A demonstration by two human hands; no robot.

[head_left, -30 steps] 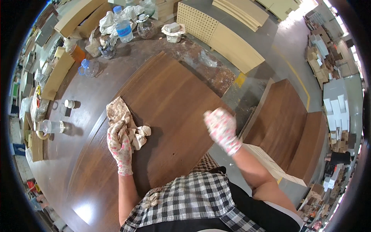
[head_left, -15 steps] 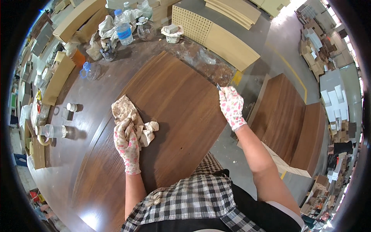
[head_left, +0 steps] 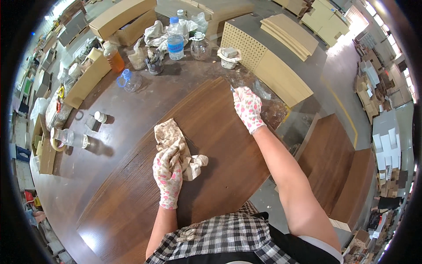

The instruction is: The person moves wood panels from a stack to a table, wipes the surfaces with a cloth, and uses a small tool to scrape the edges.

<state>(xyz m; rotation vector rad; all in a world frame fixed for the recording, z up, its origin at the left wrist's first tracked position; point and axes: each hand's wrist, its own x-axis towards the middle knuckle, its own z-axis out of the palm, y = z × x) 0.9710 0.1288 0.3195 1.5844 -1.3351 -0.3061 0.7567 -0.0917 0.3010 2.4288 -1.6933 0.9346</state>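
Lying on its side at the far left is one clear glass jar (head_left: 70, 138), and one small capped pot (head_left: 100, 117) stands near it. Further right, one gloved left hand (head_left: 168, 172) presses one rag (head_left: 176, 143) flat on the dark wooden panel (head_left: 220, 145), fingers spread over it. This rag is beige, stained and crumpled. One gloved right hand (head_left: 248, 108) rests at the panel's far edge; whether its fingers grasp something, I cannot tell. Behind stands one plastic water bottle (head_left: 175, 40).
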